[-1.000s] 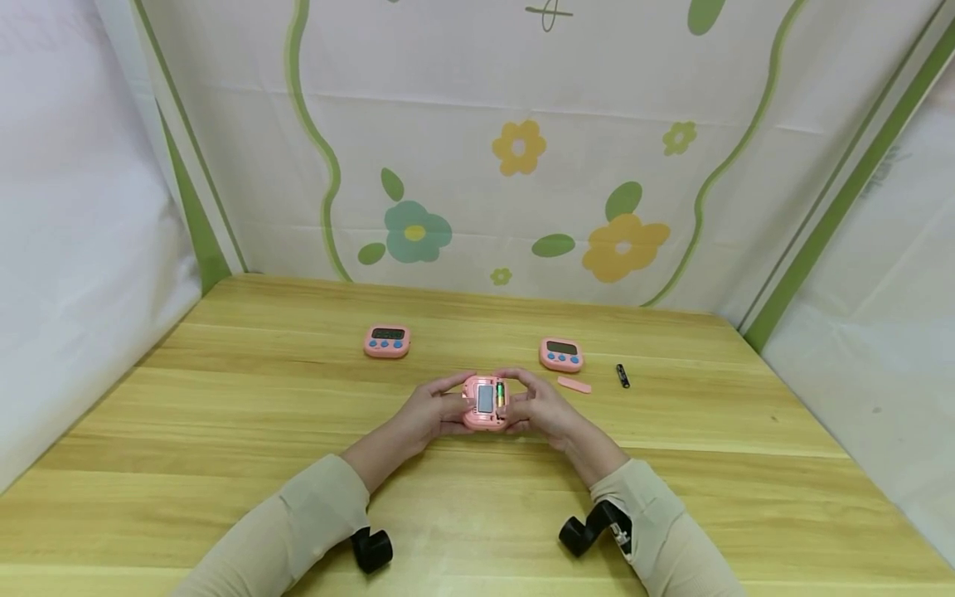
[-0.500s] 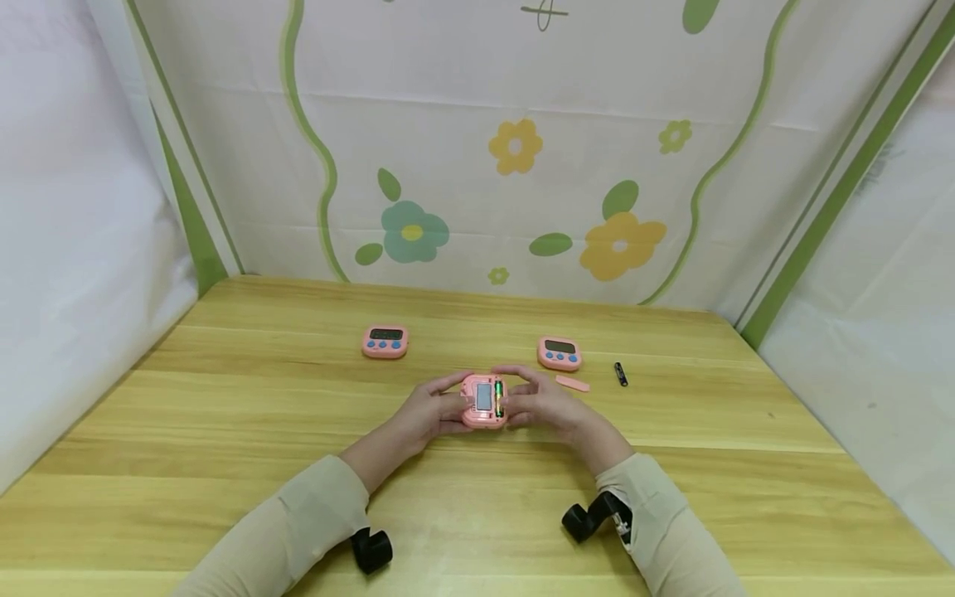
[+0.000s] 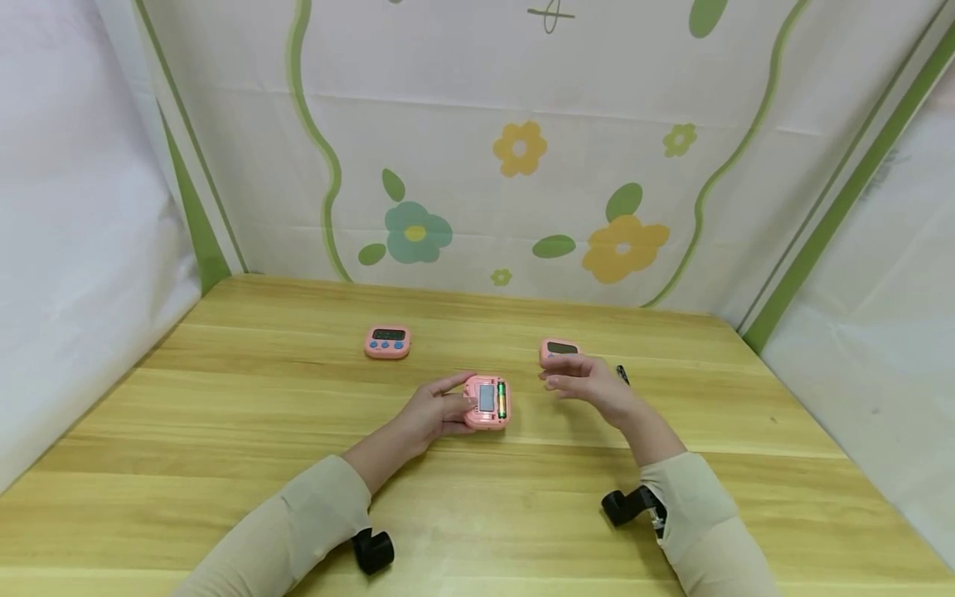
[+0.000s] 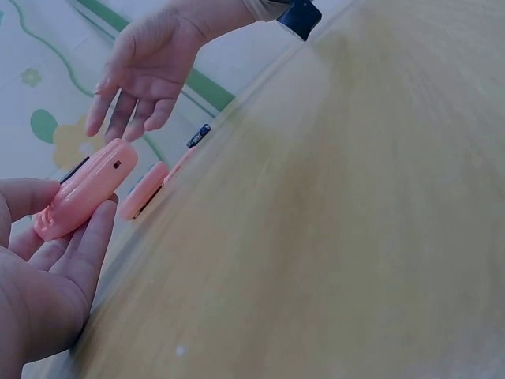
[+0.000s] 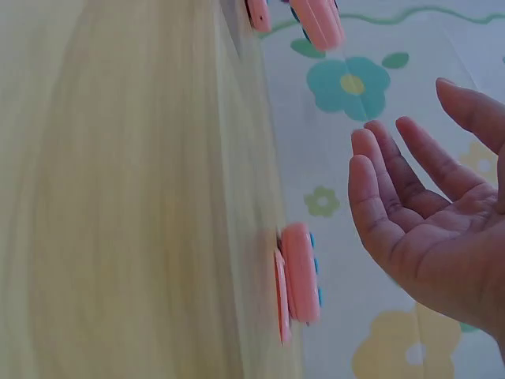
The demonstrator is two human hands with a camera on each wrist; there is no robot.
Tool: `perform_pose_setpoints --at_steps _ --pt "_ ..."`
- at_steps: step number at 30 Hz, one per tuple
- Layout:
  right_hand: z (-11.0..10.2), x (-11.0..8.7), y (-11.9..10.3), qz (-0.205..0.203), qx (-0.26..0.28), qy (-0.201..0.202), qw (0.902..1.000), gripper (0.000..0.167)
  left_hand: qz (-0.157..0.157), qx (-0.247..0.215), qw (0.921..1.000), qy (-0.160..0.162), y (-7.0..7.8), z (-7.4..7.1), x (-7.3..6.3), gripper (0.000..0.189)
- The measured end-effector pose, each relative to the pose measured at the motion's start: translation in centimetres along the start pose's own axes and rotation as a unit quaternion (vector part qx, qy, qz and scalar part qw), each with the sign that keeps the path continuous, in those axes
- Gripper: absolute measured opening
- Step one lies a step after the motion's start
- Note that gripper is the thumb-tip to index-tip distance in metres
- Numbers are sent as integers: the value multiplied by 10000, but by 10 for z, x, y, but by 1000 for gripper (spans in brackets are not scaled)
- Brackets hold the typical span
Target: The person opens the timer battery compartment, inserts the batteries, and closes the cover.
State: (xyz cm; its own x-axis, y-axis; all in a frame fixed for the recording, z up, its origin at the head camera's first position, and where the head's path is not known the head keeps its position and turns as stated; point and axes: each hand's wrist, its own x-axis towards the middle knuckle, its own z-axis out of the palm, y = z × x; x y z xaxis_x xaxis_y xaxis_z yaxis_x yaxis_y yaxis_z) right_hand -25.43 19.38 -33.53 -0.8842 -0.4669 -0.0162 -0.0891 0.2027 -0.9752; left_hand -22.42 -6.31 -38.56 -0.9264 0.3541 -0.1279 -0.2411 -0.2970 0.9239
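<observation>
My left hand (image 3: pixel 433 412) grips a pink digital timer (image 3: pixel 487 401) by its left side, thumb on top, back face up. A green and gold battery (image 3: pixel 501 400) lies in its uncovered battery slot. In the left wrist view the timer (image 4: pixel 91 191) shows edge-on above the table. My right hand (image 3: pixel 597 390) is off to the right in the air, holding nothing, its fingers loosely bent. Behind it a second pink timer (image 3: pixel 559 346) is partly covered. The right wrist view shows a pink battery cover (image 5: pixel 282 300) beside that timer; my hand hides it in the head view.
A third pink timer (image 3: pixel 387 342) with blue buttons lies at the back left of the wooden table (image 3: pixel 246 431). Near the right hand lies a black battery (image 3: pixel 622 375). A white flowered cloth (image 3: pixel 448 149) stands behind the table.
The right hand has let go of the held timer and moved right, toward the second timer. The battery now lies flat in the slot. The left hand stays put.
</observation>
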Motion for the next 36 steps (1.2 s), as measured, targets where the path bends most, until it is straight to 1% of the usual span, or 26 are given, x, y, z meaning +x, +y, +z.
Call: perform_pose_setpoints --at_steps 5,9,13,16,18,21,24,27,32,36 --pt "-17 -8 4 -68 -156 406 9990 44 -15 13 10000 -19 0 0 0 54" --pt "-30 -12 12 -54 59 628 9980 45 -29 25 10000 8 -1 -1 1 53" --pt "-40 -15 22 4 179 868 9961 51 -50 45 10000 -12 3 1 -2 53" --pt "-46 -17 28 127 85 1007 9948 52 -48 45 10000 16 3 1 -2 53" --pt "-50 -17 32 205 -33 1088 9938 52 -38 38 10000 42 0 0 0 53" --pt "-54 -17 39 388 -155 1254 9912 51 -56 23 10000 22 0 0 1 53" --pt "-56 -17 46 567 -144 1385 9886 50 -84 -4 10000 -26 2 0 -1 54" --pt "-58 -16 53 632 -188 1463 9870 48 -92 18 9999 -76 7 2 -5 55" --pt "-57 -14 62 644 -749 1699 9805 43 -115 118 9997 -155 15 7 -12 55" --pt "-57 -13 68 656 -1154 1819 9743 39 -125 108 9997 -153 13 6 -10 55"
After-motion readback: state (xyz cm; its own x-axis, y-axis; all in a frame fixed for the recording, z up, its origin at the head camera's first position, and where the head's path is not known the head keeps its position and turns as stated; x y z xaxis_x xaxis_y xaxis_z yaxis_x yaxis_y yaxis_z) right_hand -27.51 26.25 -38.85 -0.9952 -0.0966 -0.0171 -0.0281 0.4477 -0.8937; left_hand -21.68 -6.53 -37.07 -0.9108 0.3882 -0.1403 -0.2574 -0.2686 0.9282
